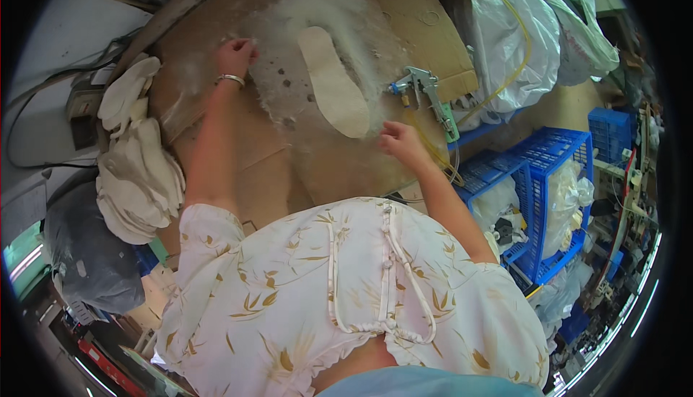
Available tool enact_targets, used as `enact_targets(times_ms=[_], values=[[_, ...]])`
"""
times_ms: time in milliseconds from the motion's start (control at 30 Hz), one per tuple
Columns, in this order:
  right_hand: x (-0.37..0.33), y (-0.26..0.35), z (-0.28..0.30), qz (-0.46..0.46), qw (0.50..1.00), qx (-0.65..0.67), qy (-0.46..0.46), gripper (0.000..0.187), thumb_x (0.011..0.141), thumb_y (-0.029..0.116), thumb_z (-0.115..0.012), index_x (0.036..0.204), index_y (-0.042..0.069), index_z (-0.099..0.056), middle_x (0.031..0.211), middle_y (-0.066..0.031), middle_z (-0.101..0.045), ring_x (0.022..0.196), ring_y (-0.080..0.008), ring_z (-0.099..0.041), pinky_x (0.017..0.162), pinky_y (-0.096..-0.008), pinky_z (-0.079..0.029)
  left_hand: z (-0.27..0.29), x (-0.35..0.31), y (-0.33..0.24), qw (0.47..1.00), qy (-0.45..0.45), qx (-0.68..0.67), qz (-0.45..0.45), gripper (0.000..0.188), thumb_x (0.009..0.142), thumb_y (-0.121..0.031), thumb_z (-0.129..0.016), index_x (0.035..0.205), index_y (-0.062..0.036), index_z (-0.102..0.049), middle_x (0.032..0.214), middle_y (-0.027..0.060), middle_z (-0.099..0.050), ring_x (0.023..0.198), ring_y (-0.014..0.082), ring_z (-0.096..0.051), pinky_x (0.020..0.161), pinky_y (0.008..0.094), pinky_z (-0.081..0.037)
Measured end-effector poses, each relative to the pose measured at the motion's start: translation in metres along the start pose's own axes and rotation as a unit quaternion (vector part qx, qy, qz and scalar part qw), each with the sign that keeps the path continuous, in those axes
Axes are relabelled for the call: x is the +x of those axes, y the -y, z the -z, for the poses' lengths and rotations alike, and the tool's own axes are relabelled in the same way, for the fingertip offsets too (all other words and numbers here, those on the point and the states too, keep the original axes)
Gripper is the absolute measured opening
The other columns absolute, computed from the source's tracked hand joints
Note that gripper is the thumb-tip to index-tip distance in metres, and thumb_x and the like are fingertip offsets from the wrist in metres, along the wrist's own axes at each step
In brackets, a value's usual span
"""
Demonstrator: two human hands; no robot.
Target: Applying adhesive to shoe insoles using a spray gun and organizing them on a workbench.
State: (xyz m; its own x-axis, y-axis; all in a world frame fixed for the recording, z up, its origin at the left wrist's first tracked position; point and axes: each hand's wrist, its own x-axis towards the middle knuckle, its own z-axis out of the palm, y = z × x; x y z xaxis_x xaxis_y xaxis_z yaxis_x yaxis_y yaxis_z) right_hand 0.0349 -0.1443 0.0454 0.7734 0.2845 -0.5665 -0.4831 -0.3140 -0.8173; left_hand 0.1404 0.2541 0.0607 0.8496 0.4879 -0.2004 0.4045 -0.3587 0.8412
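A pale, foot-shaped insole point(333, 86) lies flat on the whitened, stained middle of the cardboard-covered table. My left hand point(237, 58), with a bracelet at its wrist, hovers left of the insole, its fingers curled in and no object showing in them. Just off the insole's wide lower end is my right hand point(406, 144), fingers bent together and nothing visible between them. A metal spray gun point(427, 94) rests on the table beyond that hand, a yellow hose near it. Stacked at the table's left edge are several more pale insoles point(141, 173).
Blue plastic crates point(538, 202) holding bags stand to the right. White plastic bags point(512, 43) bulge beside the table's far right corner, and a yellow hose point(516, 14) hangs across them. A dark bag point(94, 242) sits at the left, below a small box point(83, 112) with cables.
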Motion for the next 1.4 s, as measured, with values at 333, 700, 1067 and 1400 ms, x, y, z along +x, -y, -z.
enact_targets(times_ms=[333, 700, 1067, 1400], values=[[-0.047, -0.022, 0.065, -0.008, 0.992, -0.07, -0.102, 0.026, 0.082, 0.009, -0.053, 0.104, -0.005, -0.055, 0.082, -0.0103, -0.063, 0.065, -0.0142, -0.062, 0.057, -0.0245, -0.048, 0.022, -0.044, -0.005, 0.925, 0.017, -0.362, 0.115, 0.016, 0.081, -0.004, -0.057, 0.097, 0.0007, -0.055, 0.091, 0.0135, -0.062, 0.083, 0.0219, -0.062, 0.072, 0.0281, -0.053], [-0.083, -0.047, 0.071, 0.013, 0.988, -0.111, -0.108, 0.026, 0.082, 0.009, -0.053, 0.103, -0.006, -0.056, 0.078, -0.0101, -0.063, 0.062, -0.0133, -0.061, 0.057, -0.025, -0.047, 0.052, 0.036, -0.064, 0.956, -0.088, -0.277, -0.022, 0.025, 0.081, -0.006, -0.054, 0.105, 0.0015, -0.058, 0.09, 0.006, -0.062, 0.078, 0.016, -0.061, 0.067, 0.026, -0.051], [-0.085, -0.058, 0.096, 0.005, 0.988, -0.118, -0.101, 0.026, 0.082, 0.01, -0.054, 0.102, -0.005, -0.056, 0.081, -0.012, -0.063, 0.065, -0.0152, -0.063, 0.058, -0.0251, -0.048, 0.058, 0.011, -0.069, 0.93, -0.122, -0.334, 0.096, 0.024, 0.071, -0.01, -0.038, 0.083, -0.0029, -0.058, 0.096, 0.0139, -0.062, 0.087, 0.0262, -0.059, 0.074, 0.0382, -0.043], [-0.096, -0.063, 0.101, 0.0, 0.988, -0.138, -0.075, 0.026, 0.081, 0.011, -0.053, 0.103, -0.005, -0.057, 0.08, -0.012, -0.064, 0.065, -0.015, -0.063, 0.06, -0.0253, -0.047, 0.071, 0.032, -0.066, 0.957, -0.084, -0.246, 0.13, 0.042, 0.088, -0.042, -0.041, 0.103, -0.0056, -0.058, 0.106, 0.0101, -0.058, 0.096, 0.027, -0.054, 0.087, 0.0404, -0.039]])
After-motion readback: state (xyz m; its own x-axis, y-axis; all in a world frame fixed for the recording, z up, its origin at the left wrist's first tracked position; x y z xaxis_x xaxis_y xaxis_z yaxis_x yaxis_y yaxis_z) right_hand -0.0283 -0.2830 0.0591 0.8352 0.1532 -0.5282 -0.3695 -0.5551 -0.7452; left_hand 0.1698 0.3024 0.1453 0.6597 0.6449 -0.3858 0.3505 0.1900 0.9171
